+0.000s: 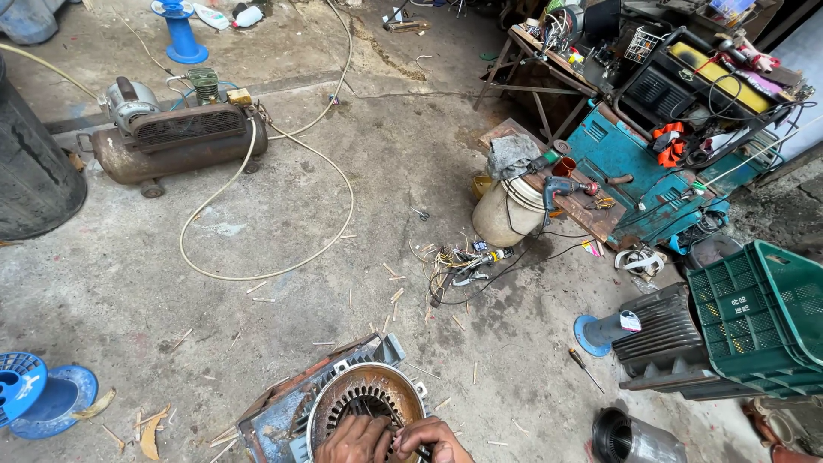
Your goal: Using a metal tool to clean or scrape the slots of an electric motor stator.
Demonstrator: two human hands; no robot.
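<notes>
**Hands deep in the motor's stator, slots mostly bare**

Both hands sit at the very bottom of the view, pressed together over the open bore of a stator (364,403) that lies face-up on the concrete floor (257,317), inside its ribbed grey housing. Left hand (353,440) is curled, fingers bent down into the ring of slots; right hand (435,440) touches it, fingers pinched around something thin at the slot edge. Whether that is wire or a strip of insulation I cannot tell, it is too small and half hidden.

Judging by what shows, the job looks early to middling. The slots that are visible round the rusty ring appear dark and open, with no copper coils filling them, so whatever is being fitted seems to have a long way round still to go. Small pale slivers (394,296) lie scattered on the floor beyond the housing.

Further off, well apart from the hands: a tangle of wire and hand tools (459,261), a blue spool (34,399) at the left edge, an old air compressor (176,137) with its pale hose (274,257) looped across the floor, a green crate (759,313) and a cluttered teal workbench (643,171) to the right.
</notes>
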